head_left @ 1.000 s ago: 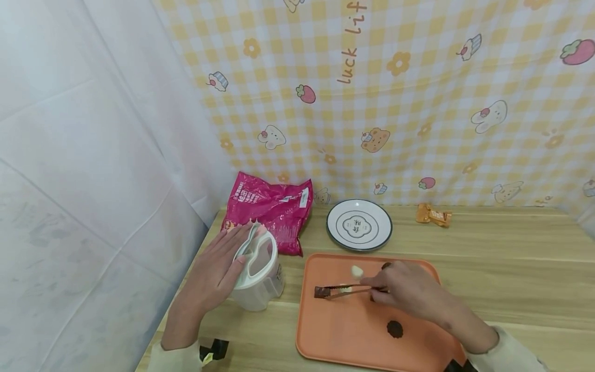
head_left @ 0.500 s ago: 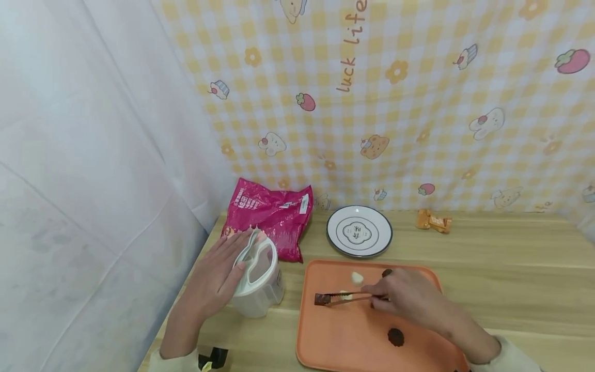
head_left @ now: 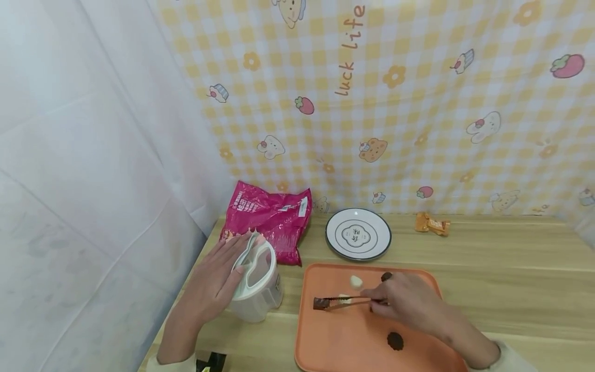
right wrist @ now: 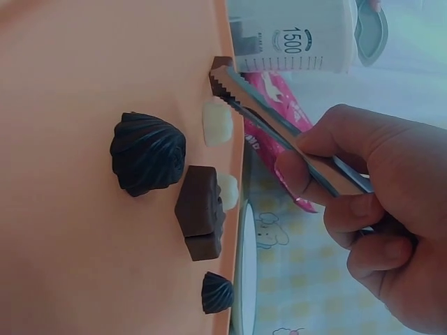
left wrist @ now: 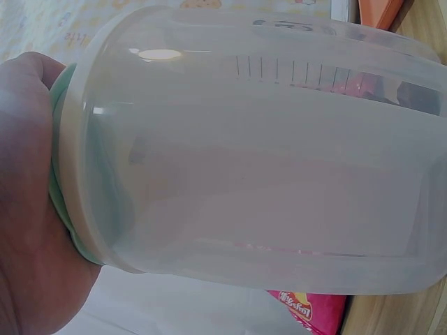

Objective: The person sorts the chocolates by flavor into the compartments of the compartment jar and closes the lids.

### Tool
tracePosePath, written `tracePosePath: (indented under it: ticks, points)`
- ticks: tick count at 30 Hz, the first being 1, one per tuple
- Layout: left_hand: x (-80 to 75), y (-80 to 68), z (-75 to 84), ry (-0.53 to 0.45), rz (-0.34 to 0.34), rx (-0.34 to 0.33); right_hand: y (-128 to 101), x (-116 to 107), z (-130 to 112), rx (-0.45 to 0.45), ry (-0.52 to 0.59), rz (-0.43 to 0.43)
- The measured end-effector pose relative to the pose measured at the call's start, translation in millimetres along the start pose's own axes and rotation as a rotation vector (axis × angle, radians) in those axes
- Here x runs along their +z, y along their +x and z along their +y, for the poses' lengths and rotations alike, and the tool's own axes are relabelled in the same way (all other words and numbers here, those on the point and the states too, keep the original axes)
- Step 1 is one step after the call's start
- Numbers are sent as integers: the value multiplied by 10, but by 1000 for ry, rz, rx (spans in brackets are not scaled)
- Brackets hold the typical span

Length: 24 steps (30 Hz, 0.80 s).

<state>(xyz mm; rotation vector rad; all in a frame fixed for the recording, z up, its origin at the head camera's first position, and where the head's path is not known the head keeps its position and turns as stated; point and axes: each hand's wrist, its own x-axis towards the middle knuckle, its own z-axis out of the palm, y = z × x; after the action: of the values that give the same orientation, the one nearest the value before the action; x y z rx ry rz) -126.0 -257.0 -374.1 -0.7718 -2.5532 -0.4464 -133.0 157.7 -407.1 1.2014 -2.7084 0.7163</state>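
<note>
My left hand (head_left: 209,281) rests over the pale green lid of a clear plastic jug (left wrist: 244,174), fingers extended across the top and thumb lying near the opening. The jug stands upright on the table, left of an orange tray (head_left: 325,346). In my right hand (head_left: 409,299) is a pair of metal tongs (right wrist: 279,129), pinched between thumb and fingers. Their serrated tips are at a dark brown chocolate block (head_left: 321,303) on the tray's left side. Nearby lie white pieces (right wrist: 217,122), a ridged dark chocolate (right wrist: 148,153) and another brown chocolate block (right wrist: 199,209).
A pink snack bag (head_left: 274,217) lies behind the jug. Beyond the tray is a white plate (head_left: 358,234) with a dark rim. An orange wrapped packet (head_left: 432,224) sits at the back right, before a yellow checked cloth (head_left: 395,119).
The head view tilts slightly, so everything sits lower in it. Both hands hold their places, with the tong tips still at the chocolate block.
</note>
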Motion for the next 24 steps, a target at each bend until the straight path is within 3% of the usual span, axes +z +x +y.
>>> tracePosePath:
  ticks: [11,18,24]
  points:
    - [13,16,8,-15,-24,-16,-56,-33,0,3,23,121]
    - [5,4,1,1,-19,-22,40,-140,-40,-74,95,251]
    - [2,-7,3,5,-23,-31,155,-231,-123,-86,141,340]
